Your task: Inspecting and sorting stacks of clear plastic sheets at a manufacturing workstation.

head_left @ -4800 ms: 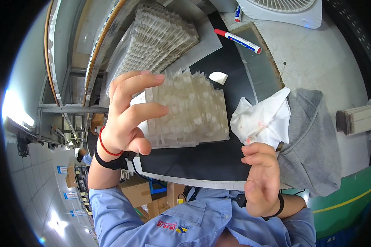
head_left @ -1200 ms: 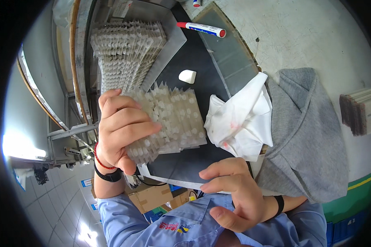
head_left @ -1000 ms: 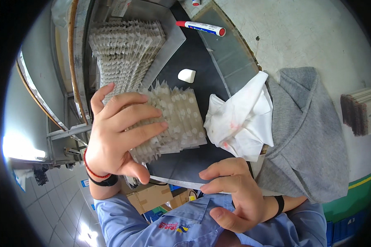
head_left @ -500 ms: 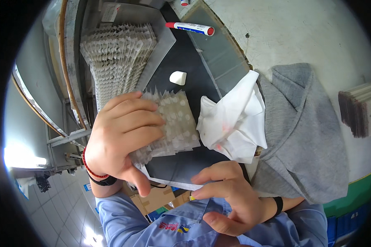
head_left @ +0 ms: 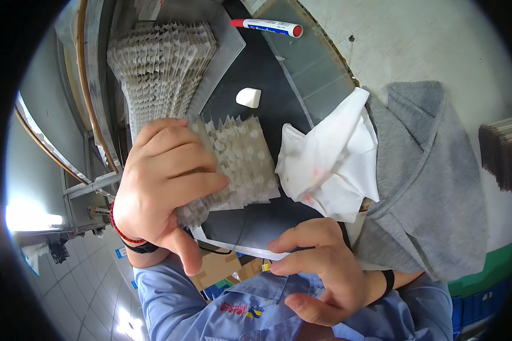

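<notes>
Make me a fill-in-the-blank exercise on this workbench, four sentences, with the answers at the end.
1. The ____ hand covers part of the smaller stack of translucent sheets.
2. The other hand holds ____.
3. The white cloth lies just left of the ____ cloth.
4. The cap of the marker is ____.

Missing words: left; nothing; gray; red.

Lt. blue shirt (head_left: pixel 261 290) w/ chest logo (head_left: pixel 242 310) is worn. Red cord (head_left: pixel 119 233) & blk band (head_left: pixel 142 248) are seen at L wrist, blk strap (head_left: pixel 388 280) at R.
</notes>
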`<state>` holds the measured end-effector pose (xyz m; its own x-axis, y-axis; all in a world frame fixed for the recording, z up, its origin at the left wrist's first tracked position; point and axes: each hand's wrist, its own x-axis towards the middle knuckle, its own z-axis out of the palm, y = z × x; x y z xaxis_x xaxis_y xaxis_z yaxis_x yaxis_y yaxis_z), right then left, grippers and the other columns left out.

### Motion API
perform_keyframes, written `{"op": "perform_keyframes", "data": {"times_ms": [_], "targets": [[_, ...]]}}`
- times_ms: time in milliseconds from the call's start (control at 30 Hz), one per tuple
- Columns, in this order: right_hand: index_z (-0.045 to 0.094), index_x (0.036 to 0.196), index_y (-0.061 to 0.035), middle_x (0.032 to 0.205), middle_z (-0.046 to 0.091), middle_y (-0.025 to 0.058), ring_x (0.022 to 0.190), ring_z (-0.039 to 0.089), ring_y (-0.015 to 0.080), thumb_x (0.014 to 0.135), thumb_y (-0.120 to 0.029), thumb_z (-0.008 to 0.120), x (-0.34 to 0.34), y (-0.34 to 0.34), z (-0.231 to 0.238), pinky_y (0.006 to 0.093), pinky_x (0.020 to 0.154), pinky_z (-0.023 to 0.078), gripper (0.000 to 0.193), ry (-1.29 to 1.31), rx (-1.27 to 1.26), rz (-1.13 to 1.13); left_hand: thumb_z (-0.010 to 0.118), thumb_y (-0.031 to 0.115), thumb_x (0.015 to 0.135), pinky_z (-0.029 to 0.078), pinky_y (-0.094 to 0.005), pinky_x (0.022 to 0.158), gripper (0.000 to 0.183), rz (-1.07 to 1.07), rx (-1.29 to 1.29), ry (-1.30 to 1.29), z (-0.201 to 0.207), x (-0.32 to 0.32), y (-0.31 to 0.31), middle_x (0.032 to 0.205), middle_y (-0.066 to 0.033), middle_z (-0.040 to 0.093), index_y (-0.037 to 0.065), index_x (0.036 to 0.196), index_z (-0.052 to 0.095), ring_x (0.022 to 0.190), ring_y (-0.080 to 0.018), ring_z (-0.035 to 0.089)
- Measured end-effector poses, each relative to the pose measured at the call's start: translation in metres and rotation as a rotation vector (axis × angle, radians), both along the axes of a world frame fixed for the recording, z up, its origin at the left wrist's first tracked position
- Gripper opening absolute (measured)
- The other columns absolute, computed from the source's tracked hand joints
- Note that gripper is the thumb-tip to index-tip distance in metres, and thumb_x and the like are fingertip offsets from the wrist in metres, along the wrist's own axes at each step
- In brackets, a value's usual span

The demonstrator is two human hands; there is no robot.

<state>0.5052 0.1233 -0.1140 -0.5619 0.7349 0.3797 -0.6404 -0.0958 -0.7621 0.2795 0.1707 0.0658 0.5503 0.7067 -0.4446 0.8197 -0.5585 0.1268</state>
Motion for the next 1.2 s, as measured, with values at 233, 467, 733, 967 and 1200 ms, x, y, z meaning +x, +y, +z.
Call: {"op": "perform_keyframes", "data": {"times_ms": [233,467,733,967,1200], "targets": [[0.061,0.108,-0.0015,0.111,0.059,0.0206,0.098,0.051,0.0266,0.083,-0.029,0.066,-0.001,-0.002,-0.003,0.0369,0.086,0.039,0.037,-0.001,0.001,-0.005,0.027,0.095,0.062,0.040,-0.0506,0.088,0.098,0.012,0.015,0.020,-0.005,-0.001,0.000,0.083,-0.0077,0.061,0.007,0.078,0.066,0.082,-0.0333,0.056],[0.061,0.108,-0.0017,0.111,0.059,0.0209,0.099,0.050,0.0265,0.083,-0.029,0.066,-0.004,0.001,-0.001,0.0365,0.085,0.039,0.038,0.022,0.016,-0.012,0.028,0.093,0.065,0.040,-0.0528,0.091,0.094,-0.020,0.019,0.043,-0.003,-0.003,-0.001,0.087,-0.0096,0.063,0.007,0.076,0.063,0.094,-0.0361,0.061],[0.061,0.108,-0.0003,0.112,0.055,0.0219,0.097,0.051,0.0260,0.081,-0.027,0.065,-0.007,0.001,0.000,0.0354,0.085,0.040,0.038,0.057,-0.005,-0.036,0.030,0.087,0.071,0.041,-0.0515,0.091,0.087,-0.003,0.040,-0.005,-0.001,-0.004,-0.004,0.084,-0.0081,0.062,0.007,0.076,0.064,0.090,-0.0340,0.061],[0.060,0.108,0.0014,0.112,0.054,0.0234,0.098,0.052,0.0264,0.081,-0.026,0.066,-0.006,0.000,0.000,0.0346,0.084,0.042,0.039,0.053,0.004,-0.036,0.033,0.082,0.075,0.041,-0.0502,0.089,0.082,-0.019,0.043,0.018,0.005,-0.005,-0.009,0.084,-0.0077,0.062,0.007,0.078,0.065,0.089,-0.0331,0.061],[0.060,0.106,0.0042,0.112,0.053,0.0249,0.097,0.054,0.0276,0.080,-0.026,0.066,-0.008,-0.001,-0.002,0.0349,0.083,0.043,0.040,0.031,0.022,-0.068,0.032,0.082,0.077,0.041,-0.0480,0.087,0.084,-0.008,0.053,-0.072,0.001,-0.009,-0.008,0.083,-0.0086,0.062,0.006,0.081,0.066,0.087,-0.0331,0.061]]}}
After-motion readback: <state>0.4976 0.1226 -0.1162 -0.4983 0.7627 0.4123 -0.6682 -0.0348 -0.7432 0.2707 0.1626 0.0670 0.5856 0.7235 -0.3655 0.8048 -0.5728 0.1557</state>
